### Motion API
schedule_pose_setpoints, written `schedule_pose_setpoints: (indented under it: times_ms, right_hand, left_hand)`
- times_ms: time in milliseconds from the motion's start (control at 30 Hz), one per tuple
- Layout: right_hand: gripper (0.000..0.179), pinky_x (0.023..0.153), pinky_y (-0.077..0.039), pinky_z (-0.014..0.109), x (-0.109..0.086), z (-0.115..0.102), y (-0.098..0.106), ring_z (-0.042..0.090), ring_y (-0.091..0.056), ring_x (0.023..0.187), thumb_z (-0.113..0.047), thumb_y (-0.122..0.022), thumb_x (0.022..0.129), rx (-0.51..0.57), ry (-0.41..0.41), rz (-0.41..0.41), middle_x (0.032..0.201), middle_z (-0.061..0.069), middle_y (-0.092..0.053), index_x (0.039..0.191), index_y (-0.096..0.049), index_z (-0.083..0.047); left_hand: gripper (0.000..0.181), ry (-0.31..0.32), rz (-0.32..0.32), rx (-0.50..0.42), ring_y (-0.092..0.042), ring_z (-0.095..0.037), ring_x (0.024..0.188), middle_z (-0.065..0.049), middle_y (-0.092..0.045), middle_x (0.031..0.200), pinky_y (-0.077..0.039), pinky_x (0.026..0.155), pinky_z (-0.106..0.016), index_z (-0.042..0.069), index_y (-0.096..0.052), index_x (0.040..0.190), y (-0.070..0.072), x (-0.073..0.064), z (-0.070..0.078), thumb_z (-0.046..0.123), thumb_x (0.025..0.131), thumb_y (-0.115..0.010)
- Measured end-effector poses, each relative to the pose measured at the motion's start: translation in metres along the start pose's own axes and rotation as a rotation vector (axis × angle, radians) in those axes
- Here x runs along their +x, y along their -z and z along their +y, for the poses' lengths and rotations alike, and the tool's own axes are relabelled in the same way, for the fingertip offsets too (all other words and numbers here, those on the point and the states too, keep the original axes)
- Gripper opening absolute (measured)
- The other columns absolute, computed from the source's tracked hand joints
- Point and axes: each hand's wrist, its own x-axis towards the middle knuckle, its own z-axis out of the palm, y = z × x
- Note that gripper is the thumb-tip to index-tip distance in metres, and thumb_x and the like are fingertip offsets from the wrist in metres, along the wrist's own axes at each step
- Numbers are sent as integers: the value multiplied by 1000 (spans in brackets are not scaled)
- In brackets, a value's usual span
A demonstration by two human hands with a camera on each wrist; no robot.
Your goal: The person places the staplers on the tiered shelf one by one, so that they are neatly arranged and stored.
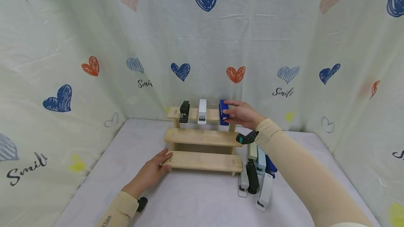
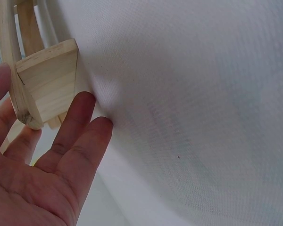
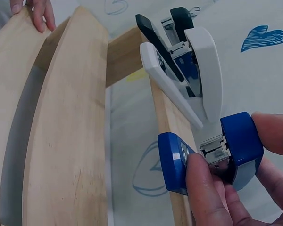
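A stepped wooden rack point(image 1: 203, 137) has three shelves. My left hand point(image 1: 151, 171) holds the left end of its lowest shelf point(image 1: 205, 160), the thumb and fingertips around the board's edge; in the left wrist view the other fingers of the left hand point(image 2: 52, 174) extend past the board's end. At the right end of the top shelf, my right hand point(image 1: 243, 114) grips a blue stapler point(image 3: 243, 146), fingers on its upper arm and its base. The stapler stands across the shelf. Left of it on this shelf are a white stapler point(image 1: 202, 111) and a black stapler point(image 1: 184, 112).
Right of the rack, several more staplers lie close together on the white-covered table point(image 1: 195, 202): a black one point(image 1: 252, 178), a white one point(image 1: 265, 192), a light blue one point(image 1: 261, 160) and a dark blue one point(image 1: 270, 165). A heart-printed curtain point(image 1: 202, 44) hangs behind.
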Motion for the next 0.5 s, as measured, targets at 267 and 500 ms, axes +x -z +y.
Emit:
schedule_pose_setpoints:
  times_ms: [267, 500]
  right_hand:
    - [56, 99, -49, 44, 0, 0, 2, 37, -51, 125, -7, -59, 101, -32, 11, -9, 150, 20, -36, 153, -40, -12]
    - [56, 98, -50, 43, 0, 0, 3, 37, -50, 126, -7, -59, 101, -27, 14, -10, 151, 21, -35, 153, -39, -10]
  left_hand:
    - [49, -1, 0, -2, -53, -37, 126, -18, -39, 155, -46, 99, -52, 3, -55, 142, 1, 0, 3, 14, 96, -68]
    - [49, -13, 0, 3, -48, -39, 131, -19, -38, 155, -44, 101, -53, 3, -54, 143, 1, 0, 3, 13, 97, -68]
